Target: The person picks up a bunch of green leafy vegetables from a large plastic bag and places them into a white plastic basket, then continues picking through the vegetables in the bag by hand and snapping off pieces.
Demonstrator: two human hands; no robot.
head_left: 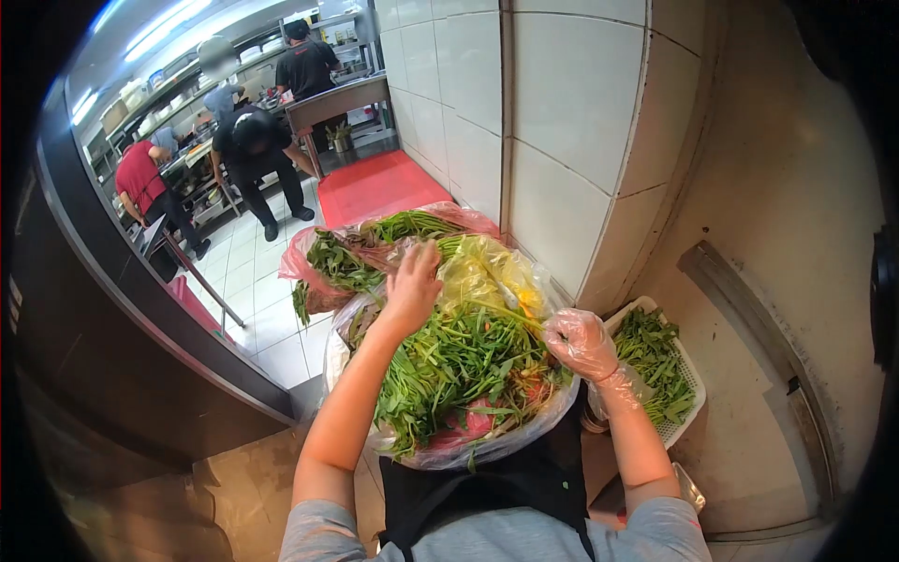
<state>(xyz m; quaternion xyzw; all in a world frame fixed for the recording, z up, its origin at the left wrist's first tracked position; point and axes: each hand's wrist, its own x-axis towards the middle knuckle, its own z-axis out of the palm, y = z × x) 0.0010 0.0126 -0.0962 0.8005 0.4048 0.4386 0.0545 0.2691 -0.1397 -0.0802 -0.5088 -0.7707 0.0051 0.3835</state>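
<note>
A clear plastic bag (440, 459) full of leafy green vegetables (459, 361) lies right in front of me. My left hand (412, 290), bare, reaches over the far part of the pile with its fingers stretched out, near a pink bag (298, 253) of darker greens. My right hand (582, 345) wears a clear plastic glove and is at the pile's right edge. Its fingers are closed on a green stem (510, 314) that runs across from the pile. Beside the stem lies a crumpled yellowish plastic bag (478, 267).
On the right, a white basket (695, 398) holds picked leaves (648, 356). A red board (379, 187) lies beyond the bags, along the tiled wall (562, 103). Several people (253, 150) are in the kitchen at the far left. A dark panel (122, 328) stands at my left.
</note>
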